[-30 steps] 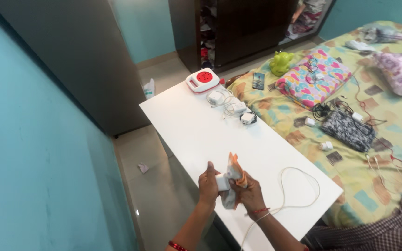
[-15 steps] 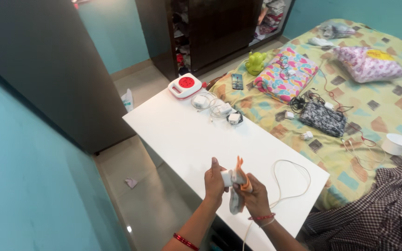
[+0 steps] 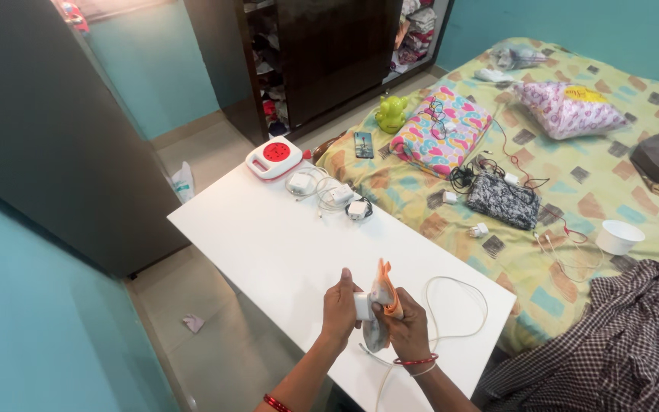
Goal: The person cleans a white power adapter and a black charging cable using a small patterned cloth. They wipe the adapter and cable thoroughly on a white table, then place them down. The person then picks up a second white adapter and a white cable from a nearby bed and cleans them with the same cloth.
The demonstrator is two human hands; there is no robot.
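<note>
Over the white table (image 3: 268, 236), left hand (image 3: 339, 307) grips a white charger (image 3: 362, 305); right hand (image 3: 406, 328) clutches an orange cloth (image 3: 384, 294), cable (image 3: 459, 305) beside.

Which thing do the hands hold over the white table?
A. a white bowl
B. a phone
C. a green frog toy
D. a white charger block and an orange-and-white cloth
D: the left hand grips the white charger block, and the right hand presses the orange-and-white cloth against it, over the white table.
</note>
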